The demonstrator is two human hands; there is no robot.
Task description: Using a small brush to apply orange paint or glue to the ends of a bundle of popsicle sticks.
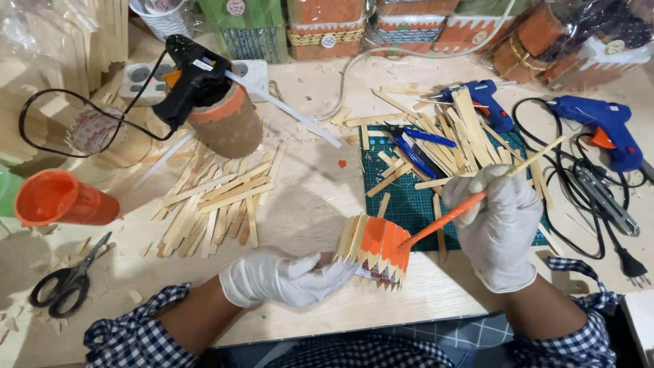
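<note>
Take the green cutting mat as your anchor. Far to its left an orange plastic cup lies on its side, with black scissors below it, and between them and the mat sits a loose fan of flat pale wooden sticks under a black glue gun propped on a rough brown cylinder. Just off the mat's lower left corner, your left hand, in a thin white glove, closes around the end of the stick-clad holder, a small round piece of upright sticks with pointed tips, part bare wood, part wet orange. Keep it steady there and turn it slowly, so each flat stick faces up. Your right hand, over the mat's lower right, pinches a slim brush whose orange tip touches the holder; I can't quite see the bristles, so judge the load yourself. Stroke lengthwise and work paint into the grooves.
</note>
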